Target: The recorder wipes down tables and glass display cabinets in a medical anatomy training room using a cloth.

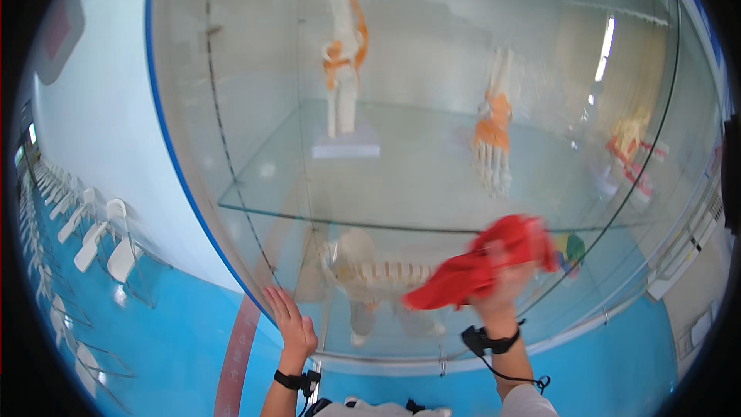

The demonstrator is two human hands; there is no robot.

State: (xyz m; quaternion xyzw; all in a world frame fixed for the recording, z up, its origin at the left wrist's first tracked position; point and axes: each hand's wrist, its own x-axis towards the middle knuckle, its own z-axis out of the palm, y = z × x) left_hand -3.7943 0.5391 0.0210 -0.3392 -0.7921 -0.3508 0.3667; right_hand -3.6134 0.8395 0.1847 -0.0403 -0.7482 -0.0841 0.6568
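A red cloth (471, 266) is bunched in my right hand (505, 282), which presses it toward the front glass (417, 185) of a display cabinet; hand and cloth are smeared by motion. Lower on the left, my left hand (292, 328) lies with outstretched fingers against the cabinet's blue-edged left side, holding nothing. Behind the glass, a knee joint model (343, 62) stands on a white base, and a foot skeleton model (492, 135) with orange ligaments is to its right. Below the glass shelf (355, 225), a spine model (386, 272) lies partly hidden by the cloth.
Another bone model with red parts (633, 150) sits at the shelf's right. Rows of white folding chairs (123, 251) stand on the blue floor (185, 340) along the left wall. A dark red stripe (238, 347) crosses the floor beside the cabinet. Ceiling lights reflect in the glass.
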